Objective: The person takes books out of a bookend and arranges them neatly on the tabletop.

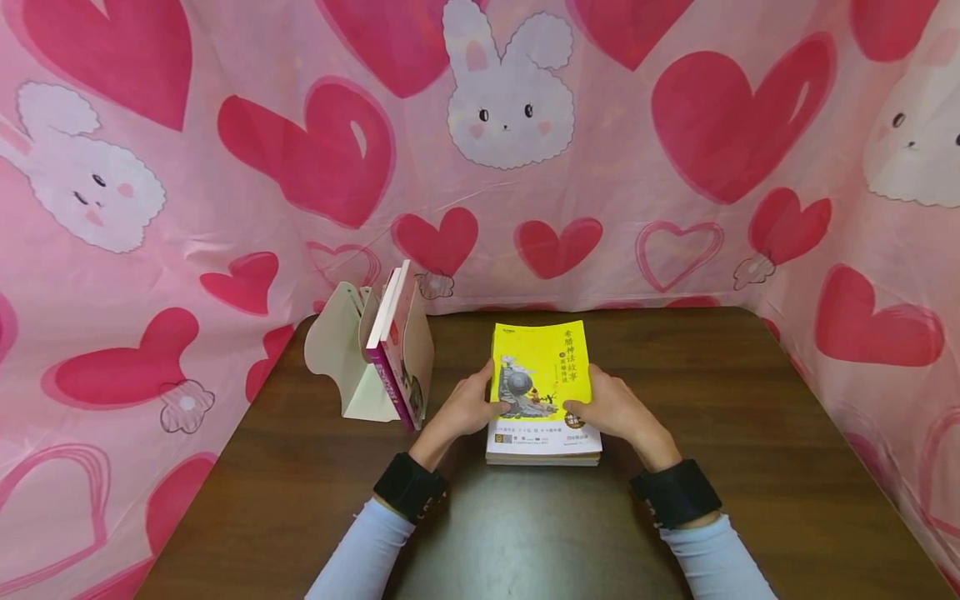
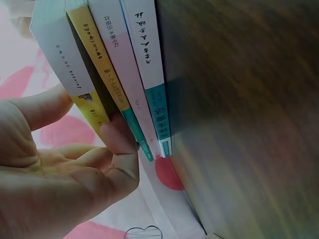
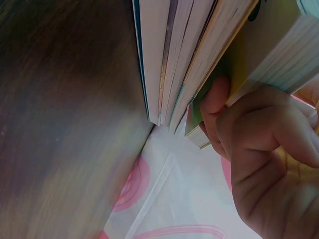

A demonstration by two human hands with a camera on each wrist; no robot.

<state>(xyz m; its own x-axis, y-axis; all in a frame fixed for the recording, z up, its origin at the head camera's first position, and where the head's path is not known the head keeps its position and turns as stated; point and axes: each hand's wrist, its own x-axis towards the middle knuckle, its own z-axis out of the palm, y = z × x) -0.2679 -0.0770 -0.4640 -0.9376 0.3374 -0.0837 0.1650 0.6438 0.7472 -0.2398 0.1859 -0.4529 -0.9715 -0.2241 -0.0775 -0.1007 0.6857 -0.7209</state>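
A yellow-and-white book (image 1: 538, 358) lies on top of a stack of books (image 2: 130, 74) on the table. My left hand (image 1: 472, 403) holds its left edge, with the thumb over the cover and fingertips tucked under the book. On the opposite edge, my right hand (image 1: 613, 405) grips it the same way, its fingers (image 3: 215, 97) reaching beneath. Both wrist views show a narrow gap between this top book and the one below. Several spines, yellow, pink and white with teal, show under it in the left wrist view.
Left of the stack stands a cream book rack (image 1: 347, 358) with books (image 1: 393, 358) leaning upright in it, close to my left forearm. The dark wooden table (image 1: 750, 417) ends at a pink heart-and-rabbit cloth (image 1: 555, 192) behind and at the sides.
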